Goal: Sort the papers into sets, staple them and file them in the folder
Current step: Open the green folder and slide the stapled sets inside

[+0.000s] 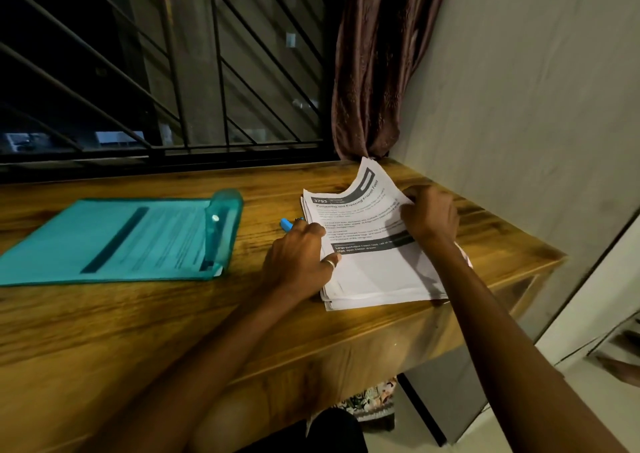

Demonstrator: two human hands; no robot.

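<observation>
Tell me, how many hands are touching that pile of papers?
2. The left hand rests on the left edge of the paper stack; the right hand is at its right edge, holding the curled-up top sheet.

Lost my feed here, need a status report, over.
Left hand on the papers' left edge, grip unclear. Right hand pinches top sheets, corner curled up. Stapler half hidden behind left hand; folder apart, left.

Teal folder [104,237], white black-banded papers [377,272] — wood-grain brown desk [138,331], blue stapler [286,224].
</observation>
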